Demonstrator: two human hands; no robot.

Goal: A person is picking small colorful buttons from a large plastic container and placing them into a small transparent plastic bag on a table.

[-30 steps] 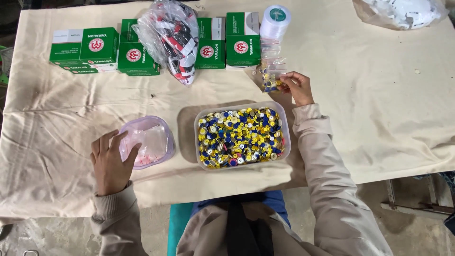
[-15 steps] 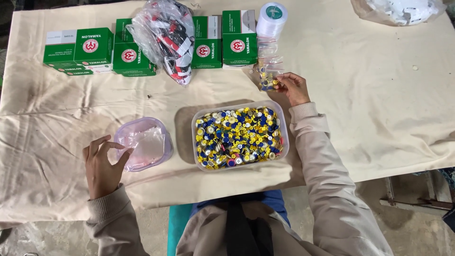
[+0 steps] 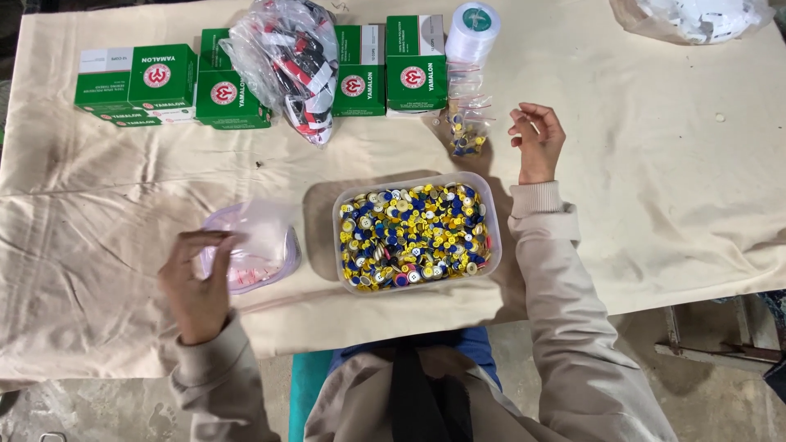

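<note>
Nearest the person, a clear rectangular tub of buttons (image 3: 415, 236) sits on the cloth-covered table (image 3: 655, 188), heaped with yellow, blue and white ones. To its left the left hand (image 3: 195, 282) pinches the edge of a small clear bag (image 3: 264, 237) that lies over a round pale bowl (image 3: 288, 260); its fingers are closed on the plastic. Beyond the tub, the right hand (image 3: 536, 139) hovers above the table with fingers loosely curled and parted, holding nothing, just right of a small filled button bag (image 3: 467, 135). This looks like the bagging step: one packet lies done, an empty one is being picked up. The next move likely calls for opening that thin bag's mouth with both hands and keeping it steady. Farther back stand green boxes (image 3: 352, 74), a clear sack of red and black items (image 3: 295, 65), a white spool (image 3: 472, 31), and a crumpled bag (image 3: 696, 16) at the far corner
</note>
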